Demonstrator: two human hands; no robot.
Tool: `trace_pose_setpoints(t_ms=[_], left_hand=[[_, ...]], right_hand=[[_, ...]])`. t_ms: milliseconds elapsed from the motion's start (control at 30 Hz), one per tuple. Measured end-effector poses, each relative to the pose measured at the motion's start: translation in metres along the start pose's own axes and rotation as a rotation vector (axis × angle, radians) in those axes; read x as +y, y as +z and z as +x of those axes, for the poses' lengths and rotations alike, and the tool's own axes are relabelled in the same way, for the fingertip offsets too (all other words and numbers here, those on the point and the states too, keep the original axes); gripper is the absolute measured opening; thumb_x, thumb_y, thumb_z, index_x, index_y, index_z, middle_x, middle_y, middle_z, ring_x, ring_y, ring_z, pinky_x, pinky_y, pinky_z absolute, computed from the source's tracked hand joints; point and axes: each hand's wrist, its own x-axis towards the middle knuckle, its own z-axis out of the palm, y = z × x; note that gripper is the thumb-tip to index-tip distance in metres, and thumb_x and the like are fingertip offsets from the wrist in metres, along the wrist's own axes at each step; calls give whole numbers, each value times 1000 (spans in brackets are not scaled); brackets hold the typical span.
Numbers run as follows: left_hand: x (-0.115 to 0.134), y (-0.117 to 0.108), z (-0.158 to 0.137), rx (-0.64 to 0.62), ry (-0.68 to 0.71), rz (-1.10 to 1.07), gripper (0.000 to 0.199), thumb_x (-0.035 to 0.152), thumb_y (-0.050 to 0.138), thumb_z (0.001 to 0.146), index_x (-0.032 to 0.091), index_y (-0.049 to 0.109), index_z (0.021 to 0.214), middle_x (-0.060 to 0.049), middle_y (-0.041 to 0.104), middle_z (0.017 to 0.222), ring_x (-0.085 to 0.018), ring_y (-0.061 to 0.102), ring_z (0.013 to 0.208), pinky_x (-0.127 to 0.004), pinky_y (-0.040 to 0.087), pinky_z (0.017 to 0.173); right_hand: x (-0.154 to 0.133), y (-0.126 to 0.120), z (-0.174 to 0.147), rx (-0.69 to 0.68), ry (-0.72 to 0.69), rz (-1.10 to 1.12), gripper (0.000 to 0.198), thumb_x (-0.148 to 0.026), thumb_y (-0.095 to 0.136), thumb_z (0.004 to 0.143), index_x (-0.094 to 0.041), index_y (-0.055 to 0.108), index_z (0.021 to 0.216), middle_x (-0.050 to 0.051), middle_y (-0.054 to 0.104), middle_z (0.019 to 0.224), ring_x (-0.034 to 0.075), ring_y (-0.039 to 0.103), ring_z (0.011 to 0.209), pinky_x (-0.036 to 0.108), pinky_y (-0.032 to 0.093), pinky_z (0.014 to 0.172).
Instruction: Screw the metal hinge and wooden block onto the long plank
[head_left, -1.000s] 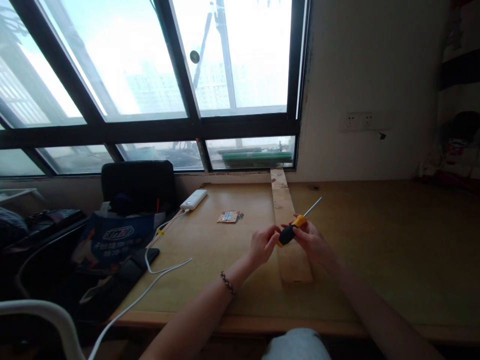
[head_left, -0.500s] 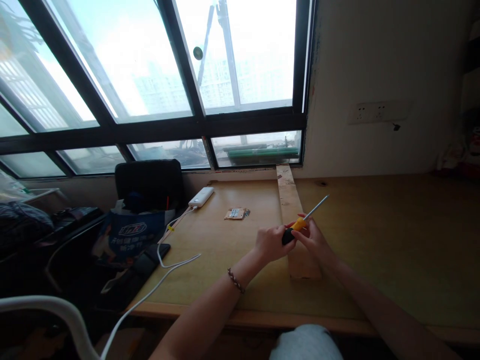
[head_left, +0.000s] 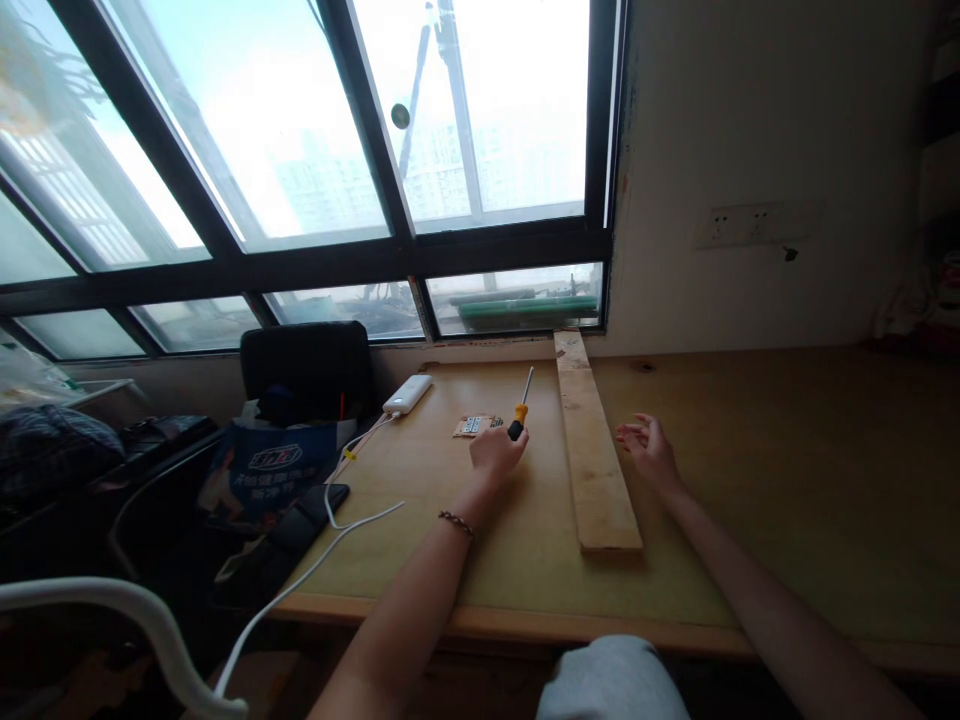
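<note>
My left hand [head_left: 496,450] is closed around the black end of a screwdriver [head_left: 522,410] with a yellow-and-black handle. Its metal shaft points away from me, over the table left of a long wooden board [head_left: 594,450]. Just beyond my left hand lies a small flat set of metal hinge-like plates and screws [head_left: 472,426], partly covered by the hand. My right hand [head_left: 651,450] hovers beside the board's right edge, fingers loosely bent and apart, with nothing in it.
A white power bank [head_left: 408,394] with a white cable [head_left: 330,545] sits at the table's left edge. Left of the table are a black chair [head_left: 306,365] and a blue bag [head_left: 270,465]. The window [head_left: 495,110] and a wall socket [head_left: 739,224] are behind.
My hands have parted. My left hand has carried the screwdriver left and off the board, its shaft now pointing forward; my right hand has let go of it and moved right.
</note>
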Motion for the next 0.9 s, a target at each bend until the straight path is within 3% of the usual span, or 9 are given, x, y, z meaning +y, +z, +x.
trace_pose_setpoints(t_ms=[267,733,900], left_hand=[[-9,8,8,-115,-82,30,52,55,35,76,15,65,90,-14,65,92,-27,60,89,-33,46,69],[-7,10,8,-194,-70,38,55,58,35,75,15,65,92,-14,65,96,-27,60,89,-33,46,68],[-7,8,8,-232,-91,17,56,60,36,73,15,65,92,-15,65,96,-28,60,89,-34,47,68]], right_hand=[[9,1,1,7,-21,-161,55,-56,51,73,-16,42,108,12,63,94,21,63,73,35,50,66],[-1,4,-5,-16,-20,-202,45,-47,55,72,-15,47,102,10,64,88,20,63,74,31,50,67],[1,7,-4,-27,122,-112,37,-38,63,67,-18,50,95,7,66,84,20,64,74,30,51,66]])
